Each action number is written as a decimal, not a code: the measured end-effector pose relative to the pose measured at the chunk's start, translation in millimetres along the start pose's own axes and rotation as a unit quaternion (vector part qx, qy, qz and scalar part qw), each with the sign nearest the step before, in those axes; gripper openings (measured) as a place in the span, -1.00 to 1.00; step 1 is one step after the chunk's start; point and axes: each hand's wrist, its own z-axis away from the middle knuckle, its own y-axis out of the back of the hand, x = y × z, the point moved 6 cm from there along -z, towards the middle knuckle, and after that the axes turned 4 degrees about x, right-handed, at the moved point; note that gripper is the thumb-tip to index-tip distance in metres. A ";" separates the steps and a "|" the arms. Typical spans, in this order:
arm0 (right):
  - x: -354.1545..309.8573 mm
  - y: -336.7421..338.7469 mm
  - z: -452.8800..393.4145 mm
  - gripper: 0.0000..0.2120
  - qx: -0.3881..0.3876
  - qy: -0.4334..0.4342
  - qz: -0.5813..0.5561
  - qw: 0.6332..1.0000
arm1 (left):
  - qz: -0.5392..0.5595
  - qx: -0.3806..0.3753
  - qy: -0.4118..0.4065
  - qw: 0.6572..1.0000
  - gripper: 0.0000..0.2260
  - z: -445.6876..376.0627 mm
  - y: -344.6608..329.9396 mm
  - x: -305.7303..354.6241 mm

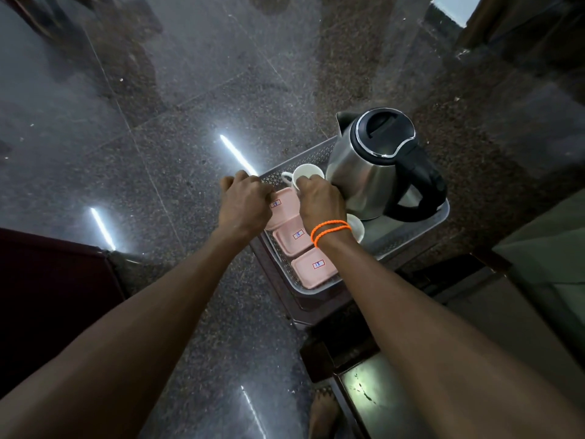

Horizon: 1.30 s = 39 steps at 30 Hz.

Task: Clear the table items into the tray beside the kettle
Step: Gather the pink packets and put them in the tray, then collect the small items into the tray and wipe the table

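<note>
Grey perforated tray point(408, 236) runs long from near left to far right, filling a small tabletop point(304, 307) to its edges. Kettle point(376, 166), spout away, takes the far end. Three pink boxes point(296, 237) line the left wall. Right hand point(321, 202) grips a white cup point(305, 175) beside the kettle; left hand point(245, 204) curls on the tray rim.

You see a brushed-steel kettle point(364, 172) with glossy black plastic lid, a perforated grey plastic tray point(411, 232), and polished speckled stone floor point(190, 122) at nine o'clock.
</note>
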 end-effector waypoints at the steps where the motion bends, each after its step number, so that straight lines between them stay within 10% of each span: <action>1: 0.5 -1.1 -0.8 -0.82 0.001 -0.001 -0.006 1.000 | -0.006 -0.002 0.005 1.000 -0.83 -0.6 -2.6 -0.7; 14: -4.5 -15.1 45.2 -0.77 0.004 0.071 -0.020 0.997 | -0.049 -0.038 0.025 0.998 -0.84 9.6 -14.7 11.7; 25: 79.3 71.2 173.4 -0.85 0.195 -0.050 -0.119 0.972 | 0.176 0.149 -0.049 0.972 -0.75 101.8 14.5 156.4; 31: 181.1 55.9 336.5 -0.93 0.170 -0.194 -0.072 0.963 | 0.218 -0.044 -0.211 0.952 -0.70 217.2 -32.3 282.2; 39: 255.3 33.5 575.6 -0.76 0.070 -0.444 0.005 0.893 | 0.209 -0.295 -0.401 0.842 -0.64 406.1 -101.2 399.8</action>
